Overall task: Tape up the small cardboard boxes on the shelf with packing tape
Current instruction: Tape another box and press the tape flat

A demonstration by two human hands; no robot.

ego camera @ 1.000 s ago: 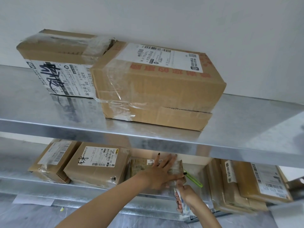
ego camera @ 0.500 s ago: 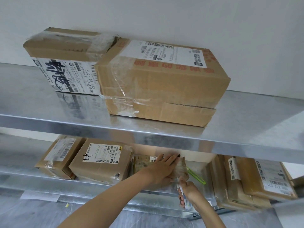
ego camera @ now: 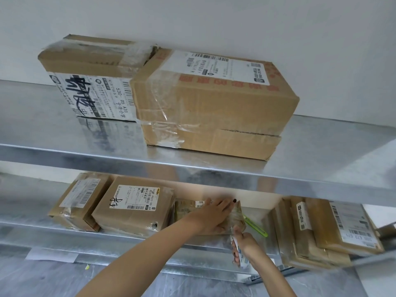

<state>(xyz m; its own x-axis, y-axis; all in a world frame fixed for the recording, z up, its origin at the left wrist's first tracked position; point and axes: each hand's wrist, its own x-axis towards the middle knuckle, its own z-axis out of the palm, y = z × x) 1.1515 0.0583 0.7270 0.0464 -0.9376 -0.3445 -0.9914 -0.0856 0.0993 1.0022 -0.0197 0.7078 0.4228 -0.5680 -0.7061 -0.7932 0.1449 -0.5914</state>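
A small cardboard box (ego camera: 185, 211) stands on the lower metal shelf (ego camera: 120, 240), mostly hidden behind my left hand (ego camera: 211, 215). That hand lies flat on the box's top and front with straight fingers, pressing clear tape down at its right end. My right hand (ego camera: 243, 243) is just below and right of the box, fingers curled round a roll of clear packing tape (ego camera: 236, 248) with a white core. A strip of tape (ego camera: 235, 217) runs from the roll up onto the box's right corner.
A green utility knife (ego camera: 256, 227) lies on the lower shelf right of the box. Two labelled boxes (ego camera: 132, 207) stand to its left and a stack of parcels (ego camera: 321, 228) to its right. Two large taped boxes (ego camera: 203, 103) sit on the upper shelf (ego camera: 321, 168).
My left hand has slid a little right along the box, fingers closing together over the tape. My right hand stays below the box's right corner with the roll.
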